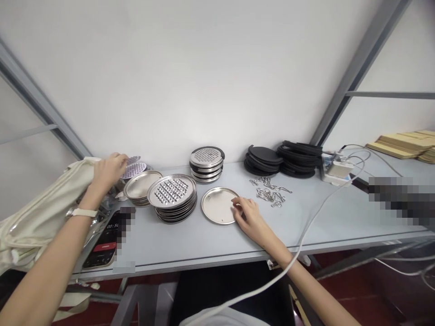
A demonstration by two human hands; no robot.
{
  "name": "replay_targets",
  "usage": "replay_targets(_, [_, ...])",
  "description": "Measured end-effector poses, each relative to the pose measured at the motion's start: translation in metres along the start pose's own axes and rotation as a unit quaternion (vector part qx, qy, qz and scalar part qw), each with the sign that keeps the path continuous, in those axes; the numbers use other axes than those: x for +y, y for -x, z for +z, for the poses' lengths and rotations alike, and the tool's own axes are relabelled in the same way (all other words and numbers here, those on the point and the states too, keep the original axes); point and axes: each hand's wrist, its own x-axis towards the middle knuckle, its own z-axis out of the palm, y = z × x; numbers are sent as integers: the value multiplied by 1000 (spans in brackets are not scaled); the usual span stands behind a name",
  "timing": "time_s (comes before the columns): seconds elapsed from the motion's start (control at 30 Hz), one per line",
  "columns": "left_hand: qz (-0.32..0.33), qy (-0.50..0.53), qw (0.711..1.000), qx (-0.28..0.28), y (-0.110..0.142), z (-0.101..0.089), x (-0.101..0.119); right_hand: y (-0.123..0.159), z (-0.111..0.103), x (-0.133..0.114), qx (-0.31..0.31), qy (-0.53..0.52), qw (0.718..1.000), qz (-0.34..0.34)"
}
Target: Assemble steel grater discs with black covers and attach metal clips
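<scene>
At the far left, my left hand (110, 171) pinches the edge of a thin perforated metal disc (134, 160), lifted at a tilt over another perforated grater disc (134, 170). My right hand (250, 216) has its thumb and curled fingers at the right rim of a shallow round metal plate (219, 206), which lies flat on the table. Between the hands stands a stack of round graters (172, 192), its top one with raised teeth. Left of that is a stack of plain round plates (142, 184).
Black-rimmed grater sets (207, 158) stand by the wall, black round parts (265, 156) and black rings (301, 156) to their right. Small metal clips (270, 194) lie loose. A phone (105, 242), a pale bag (44, 203), a power strip (336, 174) and a white cable (306, 231) are around.
</scene>
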Motion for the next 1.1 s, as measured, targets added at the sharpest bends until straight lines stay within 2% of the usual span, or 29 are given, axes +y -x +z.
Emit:
replay_targets(0.07, [-20, -17, 998, 60, -4, -13, 9, 0, 0, 0, 3, 0, 1000, 1])
replay_targets(0.17, [-12, -9, 993, 116, -13, -36, 24, 0, 0, -1, 0, 2, 1000, 3])
replay_targets(0.27, [4, -14, 983, 182, -14, -59, 51, 0, -1, -2, 4, -3, 1000, 5])
replay_targets(0.4, [102, 15, 967, 234, 11, -81, 108, -2, -3, 0, 57, -41, 997, 21])
replay_targets(0.47, [164, 66, 956, 233, 32, -83, 143, -3, -5, 1, 100, -65, 992, 37])
replay_targets(0.63, [372, 175, 873, 263, 79, -67, 218, -3, -5, 5, 184, -90, 976, 80])
replay_targets(0.73, [463, 168, 843, 218, 94, -50, 241, -2, -4, 6, 181, -91, 974, 98])
replay_targets(0.83, [497, 162, 840, 146, 104, -35, 248, -1, -3, 8, 164, -99, 977, 98])
replay_targets(0.9, [482, 174, 853, 99, 109, -28, 249, -1, -3, 9, 155, -101, 978, 100])
replay_targets(1.1, [404, 237, 883, 22, 120, -21, 247, 0, -4, 11, 95, -76, 987, 104])
